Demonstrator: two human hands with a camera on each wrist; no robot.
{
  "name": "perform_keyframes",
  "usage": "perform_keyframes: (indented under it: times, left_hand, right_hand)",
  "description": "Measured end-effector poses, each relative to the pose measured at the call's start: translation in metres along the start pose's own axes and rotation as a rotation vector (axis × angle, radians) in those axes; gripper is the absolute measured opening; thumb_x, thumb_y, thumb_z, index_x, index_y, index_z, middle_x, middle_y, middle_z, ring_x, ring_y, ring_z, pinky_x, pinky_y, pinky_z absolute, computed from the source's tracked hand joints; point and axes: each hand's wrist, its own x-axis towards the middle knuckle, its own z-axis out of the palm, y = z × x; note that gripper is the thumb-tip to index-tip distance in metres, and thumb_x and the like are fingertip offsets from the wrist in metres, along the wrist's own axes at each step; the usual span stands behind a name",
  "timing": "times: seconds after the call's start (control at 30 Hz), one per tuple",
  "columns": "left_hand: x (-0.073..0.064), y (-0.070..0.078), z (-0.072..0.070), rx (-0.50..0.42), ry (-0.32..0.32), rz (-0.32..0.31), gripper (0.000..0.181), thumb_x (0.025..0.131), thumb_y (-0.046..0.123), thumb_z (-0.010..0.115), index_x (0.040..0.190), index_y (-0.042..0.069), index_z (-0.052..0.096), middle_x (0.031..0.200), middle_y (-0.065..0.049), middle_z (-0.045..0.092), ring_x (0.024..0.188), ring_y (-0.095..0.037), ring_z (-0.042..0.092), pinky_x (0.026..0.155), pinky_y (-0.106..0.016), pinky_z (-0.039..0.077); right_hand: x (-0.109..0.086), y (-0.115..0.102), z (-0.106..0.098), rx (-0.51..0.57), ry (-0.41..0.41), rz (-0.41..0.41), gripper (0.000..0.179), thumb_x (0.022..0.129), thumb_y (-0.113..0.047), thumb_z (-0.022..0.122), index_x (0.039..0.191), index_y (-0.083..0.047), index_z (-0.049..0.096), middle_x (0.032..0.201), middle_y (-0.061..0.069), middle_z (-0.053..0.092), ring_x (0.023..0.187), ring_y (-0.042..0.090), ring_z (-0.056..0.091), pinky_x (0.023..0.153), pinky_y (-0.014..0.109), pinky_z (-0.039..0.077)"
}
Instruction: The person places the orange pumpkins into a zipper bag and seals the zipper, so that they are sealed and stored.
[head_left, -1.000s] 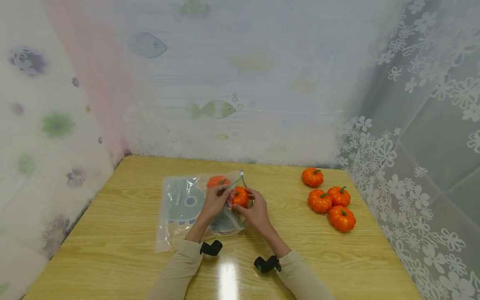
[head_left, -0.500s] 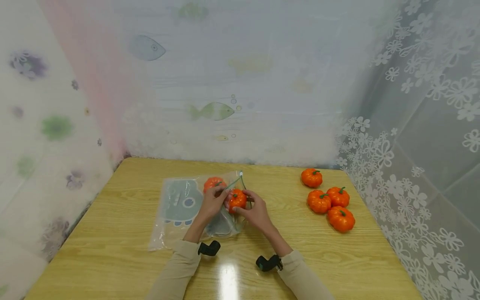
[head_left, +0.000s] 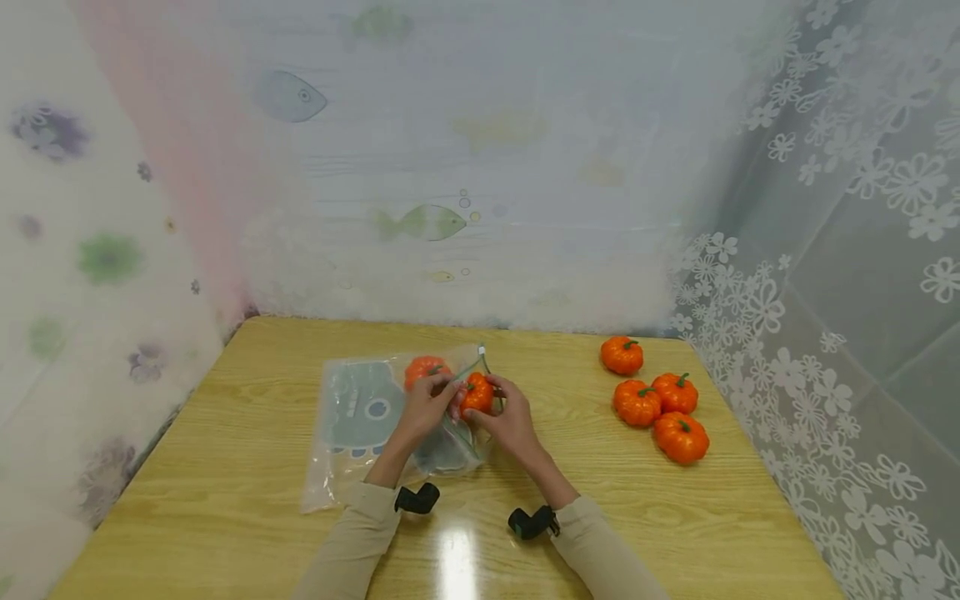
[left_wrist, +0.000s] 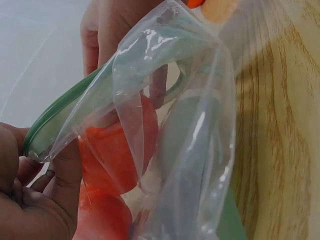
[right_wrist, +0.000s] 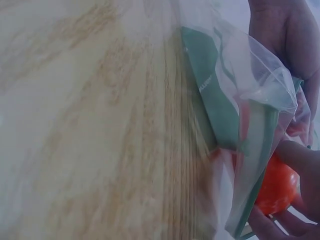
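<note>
A clear zip bag (head_left: 360, 417) with a green seal strip and a grey-blue printed figure lies on the table, its mouth toward the right. My left hand (head_left: 426, 408) pinches the bag's rim; in the left wrist view the thumb and fingers of that hand (left_wrist: 45, 190) grip the green strip. An orange toy pumpkin (head_left: 477, 395) is held at the bag's mouth by my right hand (head_left: 513, 418). In the right wrist view the fingers of my right hand (right_wrist: 302, 170) curl round this pumpkin (right_wrist: 278, 185). Another pumpkin (head_left: 426, 369) shows through the plastic inside the bag.
Several more orange pumpkins (head_left: 637, 403) with green stems sit at the right of the wooden table (head_left: 255, 467), the nearest pumpkin (head_left: 681, 438) toward the front. A patterned curtain (head_left: 480, 267) hangs behind the table's back edge.
The held pumpkin has tilted and shifted slightly at the bag's mouth. Both hands keep their hold and have barely moved. The pumpkins at the right stay in place.
</note>
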Motion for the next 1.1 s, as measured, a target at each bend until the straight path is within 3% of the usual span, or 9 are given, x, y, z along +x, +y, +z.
perform_keyframes:
  times: [0.1, 0.3, 0.5, 0.77, 1.1]
  left_hand:
    - [0.0, 0.0, -0.001, -0.014, 0.001, -0.01, 0.028, 0.108, 0.013, 0.053, 0.116, -0.009, 0.068, 0.083, -0.023, 0.064, 0.053, -0.013, 0.057, 0.053, -0.027, 0.055]
    - [-0.001, 0.002, -0.004, -0.017, -0.017, -0.016, 0.029, 0.109, 0.014, 0.051, 0.121, -0.008, 0.065, 0.084, -0.023, 0.063, 0.055, -0.014, 0.057, 0.055, -0.028, 0.055]
    - [0.001, 0.005, -0.002, -0.025, -0.01, -0.014, 0.03, 0.108, 0.017, 0.053, 0.114, -0.009, 0.066, 0.084, -0.021, 0.062, 0.054, -0.014, 0.057, 0.053, -0.027, 0.055]
    - [0.002, 0.008, 0.0, -0.024, 0.002, -0.019, 0.03, 0.108, 0.015, 0.054, 0.113, -0.013, 0.065, 0.086, -0.025, 0.062, 0.054, -0.014, 0.057, 0.053, -0.026, 0.054]
    - [0.002, 0.01, 0.0, 0.021, -0.014, -0.005, 0.029, 0.107, 0.017, 0.054, 0.115, -0.008, 0.067, 0.078, -0.012, 0.061, 0.055, -0.014, 0.058, 0.055, -0.027, 0.054]
  right_hand:
    - [0.002, 0.0, 0.001, 0.023, -0.018, -0.009, 0.064, 0.087, -0.01, 0.082, 0.143, 0.002, 0.052, 0.141, 0.023, 0.054, 0.119, 0.042, 0.059, 0.088, 0.052, 0.06]
    - [0.005, -0.005, 0.003, -0.028, -0.053, 0.015, 0.063, 0.089, -0.01, 0.08, 0.143, 0.004, 0.051, 0.142, 0.023, 0.055, 0.119, 0.039, 0.061, 0.09, 0.046, 0.06]
    - [0.007, -0.008, 0.007, -0.02, -0.056, 0.001, 0.064, 0.09, -0.007, 0.079, 0.143, 0.009, 0.048, 0.141, 0.027, 0.051, 0.119, 0.042, 0.059, 0.086, 0.04, 0.062]
    - [0.011, -0.006, 0.014, -0.094, -0.069, -0.005, 0.056, 0.09, -0.004, 0.077, 0.139, 0.007, 0.053, 0.137, 0.026, 0.056, 0.115, 0.04, 0.062, 0.09, 0.046, 0.06]
    - [0.015, -0.006, 0.012, -0.112, -0.152, -0.071, 0.054, 0.091, -0.002, 0.075, 0.14, 0.005, 0.054, 0.133, 0.024, 0.059, 0.115, 0.041, 0.063, 0.09, 0.045, 0.06]
